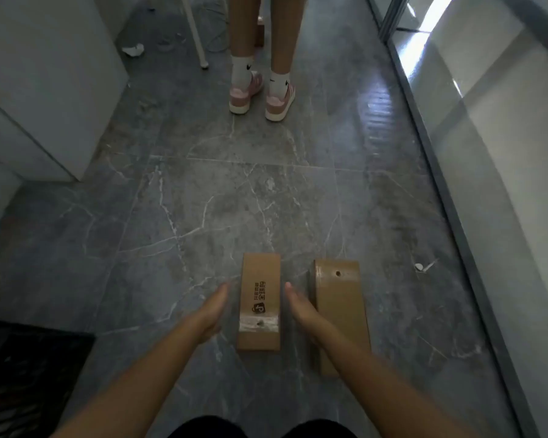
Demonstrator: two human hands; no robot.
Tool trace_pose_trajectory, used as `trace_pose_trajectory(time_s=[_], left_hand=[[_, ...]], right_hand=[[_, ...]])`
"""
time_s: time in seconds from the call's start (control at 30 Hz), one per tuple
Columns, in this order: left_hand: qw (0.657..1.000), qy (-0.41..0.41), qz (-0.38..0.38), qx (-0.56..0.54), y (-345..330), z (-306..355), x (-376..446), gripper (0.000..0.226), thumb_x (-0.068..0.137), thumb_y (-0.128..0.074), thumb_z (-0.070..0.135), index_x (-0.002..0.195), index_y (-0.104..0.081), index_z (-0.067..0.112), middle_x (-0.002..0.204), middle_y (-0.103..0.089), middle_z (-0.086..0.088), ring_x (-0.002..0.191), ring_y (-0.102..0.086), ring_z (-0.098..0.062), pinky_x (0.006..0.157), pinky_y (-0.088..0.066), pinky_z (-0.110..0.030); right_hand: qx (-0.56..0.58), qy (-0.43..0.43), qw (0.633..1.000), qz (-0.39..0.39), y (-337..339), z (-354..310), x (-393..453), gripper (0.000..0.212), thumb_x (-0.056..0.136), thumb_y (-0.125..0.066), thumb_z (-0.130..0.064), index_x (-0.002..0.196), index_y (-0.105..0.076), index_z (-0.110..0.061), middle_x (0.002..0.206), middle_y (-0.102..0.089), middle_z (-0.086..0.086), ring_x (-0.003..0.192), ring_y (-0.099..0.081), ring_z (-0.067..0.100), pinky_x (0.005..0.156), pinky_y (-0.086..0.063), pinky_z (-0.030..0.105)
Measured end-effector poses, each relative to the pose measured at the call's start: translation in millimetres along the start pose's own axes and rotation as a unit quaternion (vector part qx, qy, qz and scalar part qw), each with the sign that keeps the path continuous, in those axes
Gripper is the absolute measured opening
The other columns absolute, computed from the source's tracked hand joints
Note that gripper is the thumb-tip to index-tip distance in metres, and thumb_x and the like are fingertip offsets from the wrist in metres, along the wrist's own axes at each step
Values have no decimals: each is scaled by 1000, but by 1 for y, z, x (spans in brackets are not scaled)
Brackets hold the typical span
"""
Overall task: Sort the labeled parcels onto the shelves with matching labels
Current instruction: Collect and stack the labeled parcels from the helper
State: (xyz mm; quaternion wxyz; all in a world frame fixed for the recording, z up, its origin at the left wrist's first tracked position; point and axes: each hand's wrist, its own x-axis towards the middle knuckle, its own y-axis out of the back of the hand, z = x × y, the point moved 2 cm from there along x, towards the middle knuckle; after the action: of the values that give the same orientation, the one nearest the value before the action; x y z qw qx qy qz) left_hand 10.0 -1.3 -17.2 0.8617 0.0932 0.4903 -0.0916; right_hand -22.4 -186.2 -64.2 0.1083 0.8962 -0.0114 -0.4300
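Two brown cardboard parcels stand side by side on the grey marble floor. The left parcel (259, 300) bears a black printed logo and a strip of clear tape. The right parcel (340, 311) is plain with a small hole near its far end. My left hand (211, 311) is flat and open just left of the printed parcel, a small gap away. My right hand (301, 306) is open in the gap between the two parcels, close to the printed one's right side. Neither hand grips anything. No shelf label is visible.
Another person's legs in white socks and pink shoes (261, 93) stand ahead. A white cabinet (45, 90) fills the left side, a glass partition (487, 153) the right. A black grid mat (23, 374) lies lower left. A crumpled paper scrap (133, 50) lies far left.
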Motion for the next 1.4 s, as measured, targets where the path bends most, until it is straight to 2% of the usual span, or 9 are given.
trace_pose_trajectory(time_s=[0.07, 0.1, 0.17, 0.3, 0.4, 0.77, 1.03, 1.23, 1.4], left_hand=[[998, 45, -42, -13, -5, -9, 20, 62, 102, -27, 54, 156, -21, 24, 164, -18, -2, 146, -25, -31, 114, -27, -50], [995, 59, -71, -22, -7, -12, 29, 60, 100, -31, 56, 150, -35, 23, 157, -33, -5, 136, -40, -31, 106, -37, -48], [990, 73, -109, -50, -14, -10, 36, 53, 97, -37, 57, 121, -63, 18, 120, -60, -10, 99, -60, -26, 82, -50, -38], [992, 47, -102, -53, -22, 7, 12, 45, 99, -37, 54, 100, -66, 19, 95, -63, -2, 83, -60, -20, 67, -47, -33], [993, 56, -88, -55, -21, 23, -29, 43, 100, -36, 52, 101, -66, 21, 95, -65, 1, 82, -62, -18, 63, -50, -30], [996, 54, -59, -46, -3, 147, -314, 44, 105, -28, 43, 92, -62, 19, 91, -64, -3, 79, -58, -19, 63, -47, -33], [998, 13, -54, -17, 25, 268, -538, 49, 100, -31, 56, 100, -62, 19, 98, -63, -6, 86, -60, -23, 81, -50, -39], [997, -27, -64, -39, 36, 316, -665, 49, 103, -27, 51, 96, -61, 17, 92, -60, -7, 77, -56, -23, 72, -48, -35], [995, -51, -71, -37, 37, 340, -699, 54, 101, -23, 58, 98, -59, 18, 94, -56, -8, 80, -54, -24, 72, -46, -35]], right_hand=[[53, 10, 998, -34, -15, 6, 8, 55, 107, -19, -42, 145, -46, -13, 145, -51, 7, 140, -43, 28, 117, -34, 42], [80, 8, 996, -43, -21, 9, 13, 55, 107, -19, -42, 142, -49, -12, 141, -54, 5, 136, -48, 26, 116, -36, 42], [110, -4, 993, -35, -29, 11, 20, 57, 107, -21, -44, 140, -52, -10, 138, -60, 11, 129, -55, 28, 112, -42, 45], [110, -2, 994, -16, -22, -1, 11, 56, 108, -22, -40, 139, -52, -6, 138, -59, 13, 129, -55, 30, 107, -43, 42], [106, -9, 994, -12, -15, -22, -27, 54, 107, -21, -41, 136, -55, -10, 133, -62, 11, 126, -57, 29, 104, -44, 42], [105, -41, 994, 5, 36, -186, -287, 59, 106, -20, -45, 131, -60, -9, 130, -65, 14, 126, -58, 31, 111, -41, 48], [96, 13, 995, 40, 83, -342, -507, 60, 106, -21, -44, 133, -60, -8, 130, -65, 13, 125, -58, 30, 110, -43, 47], [148, 36, 988, 25, 103, -411, -624, 56, 107, -19, -45, 129, -59, -12, 123, -66, 7, 102, -65, 22, 69, -52, 28], [164, 58, 983, 52, 113, -432, -659, 59, 107, -20, -45, 136, -56, -9, 134, -63, 14, 121, -59, 31, 98, -49, 43]])
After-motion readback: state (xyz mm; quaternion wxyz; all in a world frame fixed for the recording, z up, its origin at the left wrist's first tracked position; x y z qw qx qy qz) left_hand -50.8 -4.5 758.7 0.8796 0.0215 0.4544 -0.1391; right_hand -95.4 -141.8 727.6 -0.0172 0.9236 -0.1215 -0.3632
